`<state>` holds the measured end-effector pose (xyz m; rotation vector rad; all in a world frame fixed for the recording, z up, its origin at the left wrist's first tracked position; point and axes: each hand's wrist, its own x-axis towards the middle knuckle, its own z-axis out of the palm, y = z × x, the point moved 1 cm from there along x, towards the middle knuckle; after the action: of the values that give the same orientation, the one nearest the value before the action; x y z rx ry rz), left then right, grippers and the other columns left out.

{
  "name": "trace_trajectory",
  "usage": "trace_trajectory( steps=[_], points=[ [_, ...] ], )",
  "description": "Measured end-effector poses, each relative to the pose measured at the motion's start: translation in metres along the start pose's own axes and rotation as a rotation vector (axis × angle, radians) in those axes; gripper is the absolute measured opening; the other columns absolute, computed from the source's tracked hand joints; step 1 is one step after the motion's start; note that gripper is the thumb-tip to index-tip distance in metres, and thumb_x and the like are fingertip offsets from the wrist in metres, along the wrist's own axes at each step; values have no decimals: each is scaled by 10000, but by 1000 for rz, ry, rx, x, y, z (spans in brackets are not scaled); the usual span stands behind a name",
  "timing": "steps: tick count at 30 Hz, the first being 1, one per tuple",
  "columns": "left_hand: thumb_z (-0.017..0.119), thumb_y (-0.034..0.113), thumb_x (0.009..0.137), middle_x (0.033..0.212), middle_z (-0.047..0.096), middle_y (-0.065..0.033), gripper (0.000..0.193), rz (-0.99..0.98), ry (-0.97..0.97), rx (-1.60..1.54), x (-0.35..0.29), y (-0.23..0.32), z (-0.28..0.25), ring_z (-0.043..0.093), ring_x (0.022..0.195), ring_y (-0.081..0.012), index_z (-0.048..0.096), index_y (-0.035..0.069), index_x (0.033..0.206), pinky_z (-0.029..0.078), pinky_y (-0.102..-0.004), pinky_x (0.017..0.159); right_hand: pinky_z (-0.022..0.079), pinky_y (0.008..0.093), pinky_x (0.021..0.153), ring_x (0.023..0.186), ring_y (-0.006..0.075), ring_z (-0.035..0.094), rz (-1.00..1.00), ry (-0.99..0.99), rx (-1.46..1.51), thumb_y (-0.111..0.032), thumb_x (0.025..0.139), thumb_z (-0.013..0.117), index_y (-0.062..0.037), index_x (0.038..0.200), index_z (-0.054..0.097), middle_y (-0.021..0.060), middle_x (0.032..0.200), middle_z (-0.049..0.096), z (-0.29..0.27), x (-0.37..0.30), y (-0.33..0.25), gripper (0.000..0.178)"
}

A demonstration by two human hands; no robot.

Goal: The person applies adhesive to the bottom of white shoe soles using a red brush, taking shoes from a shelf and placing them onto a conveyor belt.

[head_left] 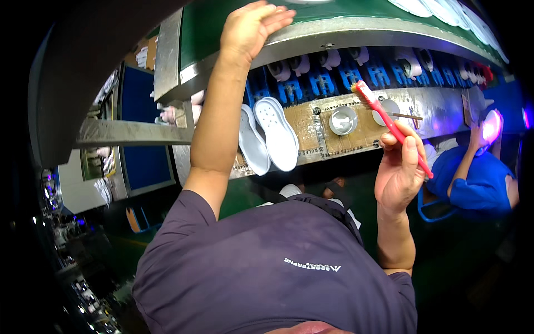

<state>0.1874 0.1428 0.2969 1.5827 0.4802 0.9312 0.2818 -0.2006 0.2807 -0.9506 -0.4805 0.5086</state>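
My right hand [401,167] grips the handle of a red brush [396,131], its bristled head pointing up and to the left. Well away from it, my left hand [250,28] is raised at the far edge of the bench, over a green surface [203,33]. Its fingers are stretched out and nothing shows in them. Two white shoe soles [278,136] lie side by side on the bench, close to my left forearm. Between my hands stands a white bowl [343,121]. Partly behind the red brush is a second bowl [387,109], with a thin stick [407,116] across it.
Cardboard [353,142] covers part of the bench. Blue holders [321,82] stand in a row under the metal rail [356,29], with shoes above them. More white soles [445,12] rest at the upper right. A person in blue [483,175] sits at my right, holding a lit shoe.
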Motion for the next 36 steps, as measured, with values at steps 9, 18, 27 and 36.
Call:
trace_trajectory(
  steps=[9,18,27,36],
  points=[
    [787,298,853,974,722,-272,481,-358,97,1191,-223,-129,-5,709,873,-442,652,-92,1099,578,-489,777,503,250,783,864,122,683,168,-284,-726,-132,1040,626,39,1178,712,95,939,764,-114,13,85,236],
    [689,68,776,866,709,-256,396,-744,408,1119,-274,-239,2,723,829,-412,628,-56,1147,579,-498,727,532,353,729,775,197,693,153,-596,-1139,-204,1011,625,49,1088,743,156,871,750,-168,83,196,290],
    [657,239,742,1030,737,-186,499,-594,299,-158,-262,-158,-45,711,943,-279,702,-44,1150,558,-380,832,526,421,693,719,316,696,121,-779,-1230,-154,969,642,45,988,748,217,794,723,-147,123,235,227],
    [617,297,945,1264,698,-175,538,-393,246,-1186,-291,-89,13,679,1138,-273,588,-28,1373,499,-406,1055,534,353,791,825,199,679,151,-808,-978,-156,1006,634,48,1101,728,125,914,743,-146,125,173,244]
  ],
)
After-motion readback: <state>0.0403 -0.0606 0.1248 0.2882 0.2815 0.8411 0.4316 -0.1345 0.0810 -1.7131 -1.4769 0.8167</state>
